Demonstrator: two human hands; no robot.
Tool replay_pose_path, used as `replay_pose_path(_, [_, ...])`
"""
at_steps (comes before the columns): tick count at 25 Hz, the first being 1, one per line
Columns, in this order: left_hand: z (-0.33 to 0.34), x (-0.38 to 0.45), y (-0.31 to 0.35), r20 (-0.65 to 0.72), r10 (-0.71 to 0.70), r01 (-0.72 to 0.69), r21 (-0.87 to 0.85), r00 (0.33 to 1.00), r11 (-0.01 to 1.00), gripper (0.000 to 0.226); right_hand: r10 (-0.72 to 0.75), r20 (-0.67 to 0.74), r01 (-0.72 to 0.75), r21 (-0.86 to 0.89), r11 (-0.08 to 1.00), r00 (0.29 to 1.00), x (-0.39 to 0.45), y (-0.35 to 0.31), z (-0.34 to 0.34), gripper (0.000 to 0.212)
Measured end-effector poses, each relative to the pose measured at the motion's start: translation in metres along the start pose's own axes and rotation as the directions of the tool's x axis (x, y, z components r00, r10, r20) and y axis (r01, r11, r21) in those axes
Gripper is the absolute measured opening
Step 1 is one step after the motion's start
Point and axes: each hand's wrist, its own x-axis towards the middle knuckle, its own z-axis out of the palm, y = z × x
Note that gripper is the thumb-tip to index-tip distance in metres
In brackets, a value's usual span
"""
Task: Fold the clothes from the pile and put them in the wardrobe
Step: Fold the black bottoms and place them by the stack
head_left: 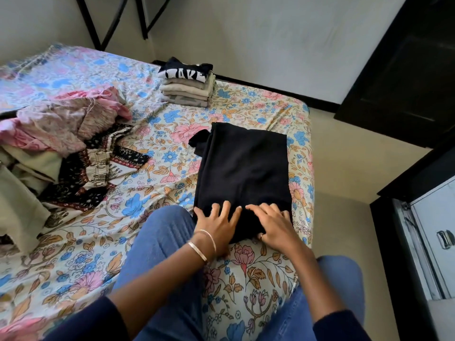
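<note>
Now both hands flat, fingers spread: left hand and right hand press near edge of black garment on bed, frame centre.

Bed w/ floral sheet, blue/pink/orange flowers on cream. Black frame edge along far side, next to pale wall. Beige floor on right. Black crossed metal bars vs wall, top left.
</note>
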Motion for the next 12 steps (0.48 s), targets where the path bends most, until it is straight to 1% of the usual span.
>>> replay_pose_path(1, [0.006, 0.000, 0.010, -0.143, -0.038, 0.035, -0.022, 0.989, 0.999, 0.089, -0.018, -0.037, 0.017, -0.031, 0.999, 0.999, -0.001, -0.002, 0.002, 0.074])
replay_pose_path(2, [0.006, 0.001, 0.016, -0.264, -0.066, 0.058, -0.039, 0.962, 0.998, 0.073, -0.020, -0.066, 0.020, -0.008, 1.000, 0.998, 0.001, -0.003, 0.001, 0.069])
replay_pose_path(3, [0.005, 0.004, 0.018, -0.305, -0.068, 0.058, -0.042, 0.950, 0.997, 0.062, -0.014, -0.122, 0.020, 0.045, 0.999, 0.992, 0.002, -0.003, -0.002, 0.063])
replay_pose_path(4, [0.005, 0.008, 0.019, -0.289, -0.073, 0.057, -0.064, 0.955, 0.996, 0.059, -0.003, -0.211, 0.025, 0.101, 0.995, 0.977, 0.005, -0.003, -0.006, 0.056])
replay_pose_path(5, [0.007, 0.011, 0.017, -0.276, -0.086, 0.069, -0.069, 0.957, 0.995, 0.060, 0.006, -0.350, 0.043, 0.132, 0.990, 0.937, 0.006, -0.005, -0.010, 0.048])
replay_pose_path(6, [0.006, 0.011, 0.014, -0.295, -0.101, 0.089, -0.055, 0.950, 0.995, 0.061, 0.005, -0.487, 0.061, 0.119, 0.991, 0.874, 0.007, -0.007, -0.011, 0.041])
replay_pose_path(7, [0.003, 0.011, 0.012, -0.334, -0.131, 0.109, -0.082, 0.934, 0.991, 0.057, -0.019, -0.573, 0.070, 0.067, 0.995, 0.819, 0.006, -0.009, -0.011, 0.035])
replay_pose_path(8, [0.004, 0.011, 0.011, -0.355, -0.156, 0.127, -0.104, 0.922, 0.986, 0.046, -0.060, -0.583, 0.071, -0.004, 0.997, 0.811, 0.003, -0.012, -0.008, 0.032])
replay_pose_path(9, [0.009, 0.012, 0.011, -0.389, -0.149, 0.130, -0.074, 0.909, 0.989, 0.031, -0.095, -0.501, 0.071, -0.067, 0.995, 0.860, -0.002, -0.015, 0.000, 0.033])
replay_pose_path(10, [0.014, 0.013, 0.011, -0.400, -0.137, 0.121, -0.064, 0.906, 0.991, 0.017, -0.107, -0.374, 0.073, -0.104, 0.992, 0.921, -0.007, -0.016, 0.009, 0.035])
replay_pose_path(11, [0.020, 0.014, 0.012, -0.373, -0.122, 0.118, -0.035, 0.920, 0.992, 0.014, -0.080, -0.226, 0.059, -0.097, 0.993, 0.971, -0.012, -0.015, 0.018, 0.039])
replay_pose_path(12, [0.022, 0.015, 0.015, -0.345, -0.108, 0.115, 0.001, 0.932, 0.993, 0.022, -0.038, -0.131, 0.027, -0.084, 0.996, 0.991, -0.015, -0.012, 0.025, 0.047])
